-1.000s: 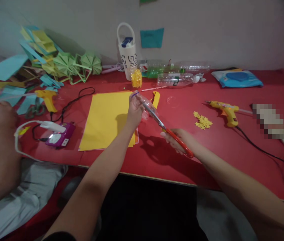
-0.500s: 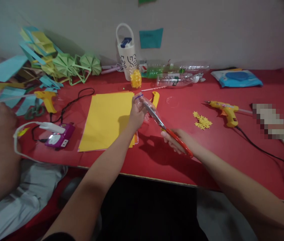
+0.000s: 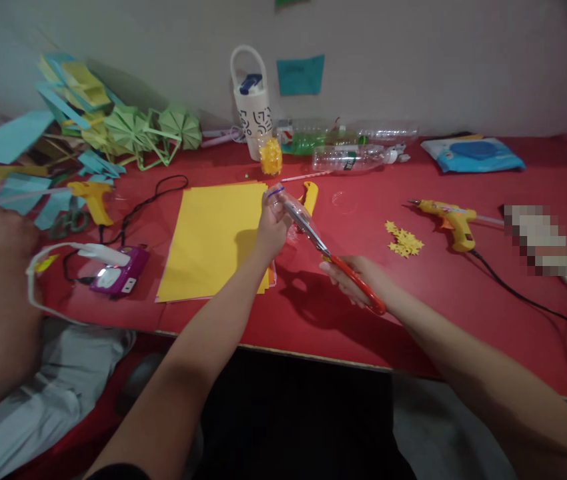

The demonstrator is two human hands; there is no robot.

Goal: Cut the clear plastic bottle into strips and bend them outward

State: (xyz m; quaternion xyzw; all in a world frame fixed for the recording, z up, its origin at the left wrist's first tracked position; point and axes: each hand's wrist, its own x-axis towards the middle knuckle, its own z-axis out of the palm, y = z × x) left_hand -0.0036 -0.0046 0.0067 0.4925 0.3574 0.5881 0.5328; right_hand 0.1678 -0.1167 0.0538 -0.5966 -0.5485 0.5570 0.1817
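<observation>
My right hand (image 3: 353, 277) is closed round the red handles of a pair of scissors (image 3: 313, 235). The blades point up and left, nearly together, and lie against a clear plastic piece (image 3: 276, 192) with a blue-purple line on it. My left hand (image 3: 274, 223) pinches that piece above the right edge of a stack of yellow paper (image 3: 213, 243). A yellow curved handle (image 3: 310, 195) lies just behind the blades, its other end hidden. To the right rests a small pile of yellow star cut-outs (image 3: 404, 241).
A yellow glue gun (image 3: 451, 223) lies at right, its cord running to the table edge. Another glue gun (image 3: 92, 199) and a purple power adapter (image 3: 121, 270) are at left, near another person's hand (image 3: 3, 230). Plastic bottles (image 3: 348, 159) and a white tumbler (image 3: 254, 117) line the back.
Almost nothing differs. The other person's hand at far left has shifted slightly; my hands, the scissors and the plastic piece stay nearly in place.
</observation>
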